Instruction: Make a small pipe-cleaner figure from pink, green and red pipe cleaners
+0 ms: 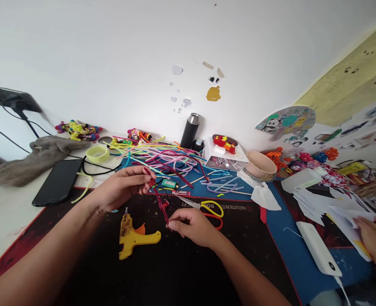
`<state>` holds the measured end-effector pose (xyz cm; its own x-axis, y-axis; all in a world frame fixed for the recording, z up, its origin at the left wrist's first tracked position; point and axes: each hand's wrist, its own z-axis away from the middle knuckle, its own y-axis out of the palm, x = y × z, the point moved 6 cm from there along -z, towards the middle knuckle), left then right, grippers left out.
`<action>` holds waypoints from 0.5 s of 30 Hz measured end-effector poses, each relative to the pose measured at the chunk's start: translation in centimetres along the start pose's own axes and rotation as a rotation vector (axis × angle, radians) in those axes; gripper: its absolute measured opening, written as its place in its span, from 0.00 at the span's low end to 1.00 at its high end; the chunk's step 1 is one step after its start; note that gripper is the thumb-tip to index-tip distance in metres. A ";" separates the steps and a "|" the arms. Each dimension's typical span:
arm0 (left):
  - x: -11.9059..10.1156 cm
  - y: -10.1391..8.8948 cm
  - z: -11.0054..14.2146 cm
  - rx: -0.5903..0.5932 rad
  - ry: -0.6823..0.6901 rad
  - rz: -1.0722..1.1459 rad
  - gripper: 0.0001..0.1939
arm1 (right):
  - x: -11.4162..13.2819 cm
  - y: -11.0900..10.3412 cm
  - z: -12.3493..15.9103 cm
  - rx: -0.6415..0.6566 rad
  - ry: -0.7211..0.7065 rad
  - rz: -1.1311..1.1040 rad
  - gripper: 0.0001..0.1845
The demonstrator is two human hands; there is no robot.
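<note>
Over the black mat, both my hands hold a dark red, glittery pipe cleaner [160,203] between them. Its upper end, with a small red curled clump, is pinched by my left hand [124,185]. Lower and to the right, the fingertips of my right hand [192,225] grip the other end. A small red curl sticks out from the stem's middle. Below my left hand lies a yellow glue gun [132,239] with an orange trigger. Scissors [211,207] with yellow and red handles lie just behind my right hand.
A heap of coloured pipe cleaners [172,158] spreads behind my hands. A black flask [190,132], white box [228,159] and bowl [261,165] stand near the wall. At left lies a phone [56,182]; at right, a power bank [317,248] and a co-worker's hands [373,238] on papers.
</note>
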<state>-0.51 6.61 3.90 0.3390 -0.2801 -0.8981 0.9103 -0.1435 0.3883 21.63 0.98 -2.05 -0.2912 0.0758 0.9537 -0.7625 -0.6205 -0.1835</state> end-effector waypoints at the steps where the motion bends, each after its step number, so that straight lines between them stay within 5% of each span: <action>1: 0.1 0.1 0.0 0.012 -0.009 0.013 0.17 | 0.1 -0.2 0.0 -0.001 -0.010 0.005 0.18; 10: 2.0 0.9 0.0 0.001 -0.078 0.137 0.14 | 1.8 -1.1 -1.5 -0.179 -0.140 -0.025 0.23; 15: 3.2 -0.3 -0.1 -0.078 -0.056 0.117 0.14 | 2.9 0.2 -2.1 -0.096 -0.117 -0.174 0.27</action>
<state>0.35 5.88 0.94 0.4319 -0.3434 -0.8340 0.8819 -0.0331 0.4703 19.44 2.67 0.15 -0.0855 0.0812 0.9930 -0.8487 -0.5280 -0.0300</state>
